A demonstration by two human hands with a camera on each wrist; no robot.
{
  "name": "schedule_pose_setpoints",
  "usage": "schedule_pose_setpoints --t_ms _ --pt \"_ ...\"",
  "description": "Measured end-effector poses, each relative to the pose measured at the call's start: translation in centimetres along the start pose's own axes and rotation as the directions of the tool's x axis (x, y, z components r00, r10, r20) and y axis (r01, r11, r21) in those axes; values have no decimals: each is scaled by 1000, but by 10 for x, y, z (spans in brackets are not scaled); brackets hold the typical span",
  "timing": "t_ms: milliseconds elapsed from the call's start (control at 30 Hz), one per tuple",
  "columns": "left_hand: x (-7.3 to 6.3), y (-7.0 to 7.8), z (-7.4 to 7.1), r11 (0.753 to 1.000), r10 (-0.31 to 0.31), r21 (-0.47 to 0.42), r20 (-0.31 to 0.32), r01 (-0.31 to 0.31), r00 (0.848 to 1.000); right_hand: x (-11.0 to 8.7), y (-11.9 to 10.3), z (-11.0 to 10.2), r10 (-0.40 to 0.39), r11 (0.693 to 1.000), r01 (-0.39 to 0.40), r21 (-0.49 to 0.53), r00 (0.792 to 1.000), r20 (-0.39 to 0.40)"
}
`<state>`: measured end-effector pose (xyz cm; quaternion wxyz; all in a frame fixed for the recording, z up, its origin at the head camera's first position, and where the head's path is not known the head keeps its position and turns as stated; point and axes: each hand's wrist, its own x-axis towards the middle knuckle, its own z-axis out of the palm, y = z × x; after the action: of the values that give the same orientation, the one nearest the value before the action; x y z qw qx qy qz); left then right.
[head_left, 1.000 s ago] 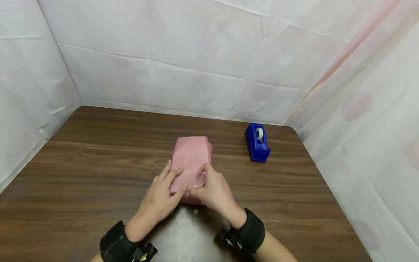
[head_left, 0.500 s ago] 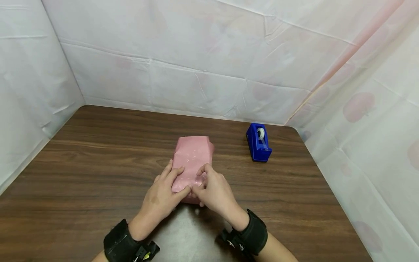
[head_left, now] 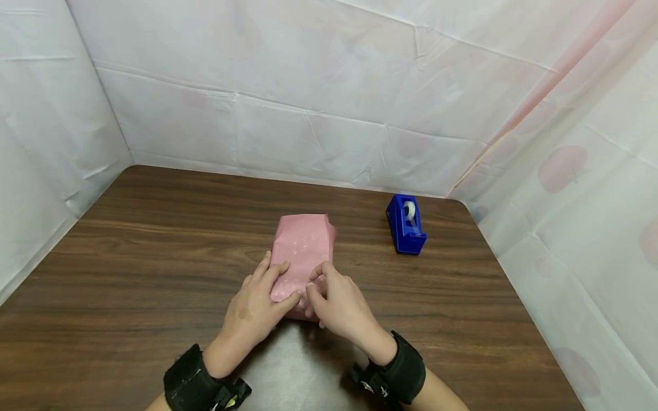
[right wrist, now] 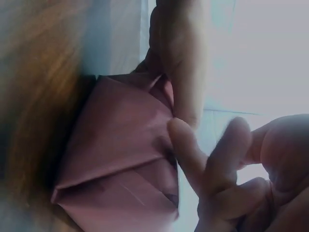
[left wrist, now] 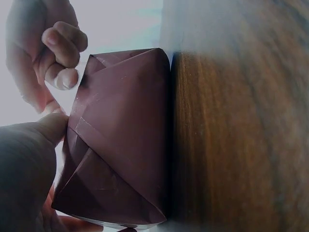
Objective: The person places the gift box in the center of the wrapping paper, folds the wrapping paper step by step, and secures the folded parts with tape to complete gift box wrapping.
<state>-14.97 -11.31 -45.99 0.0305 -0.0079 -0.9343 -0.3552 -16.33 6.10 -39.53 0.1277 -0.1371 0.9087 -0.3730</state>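
A box-shaped package wrapped in pink paper (head_left: 300, 245) lies on the table, with shiny marks like clear tape on top. Its near end (left wrist: 125, 125) shows diagonally folded flaps. My left hand (head_left: 254, 308) rests on the left side and top of it, fingers spread and thumb along the near top edge. My right hand (head_left: 339, 302) is over the near right part of the top, fingers loosely bent, thumb and index tips apart. In the right wrist view, one fingertip (right wrist: 179, 126) is right at the package's upper edge, close to the left thumb (right wrist: 188, 101). Nothing shows between the right fingers.
A blue tape dispenser (head_left: 406, 225) with a roll of clear tape stands at the back right of the brown wooden table (head_left: 154, 240). White sheeting (head_left: 308, 85) encloses the back and sides. Black straps (head_left: 403, 371) with small cameras are on both wrists.
My right thumb has moved up and away from the left thumb at the near edge, and the right hand has shifted slightly right. The left hand and package stay nearly still.
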Motion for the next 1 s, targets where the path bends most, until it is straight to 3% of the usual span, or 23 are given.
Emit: schedule_pose_setpoints --t_ms 300,433,567,1000 --pt "0 0 0 1000 -1 5 5 1 1000 -1 -2 -12 -72 992 77 104 996 -58" --pt "0 0 1 1000 -2 -5 0 2 1000 1 2 -6 -164 986 161 -47 983 -80" --pt "0 -1 2 1000 8 -21 -10 -8 1000 3 6 1 -254 951 226 -213 960 -116" --pt "-3 -4 1 996 82 -25 -28 -83 996 7 11 4 -261 947 228 -225 957 -126"
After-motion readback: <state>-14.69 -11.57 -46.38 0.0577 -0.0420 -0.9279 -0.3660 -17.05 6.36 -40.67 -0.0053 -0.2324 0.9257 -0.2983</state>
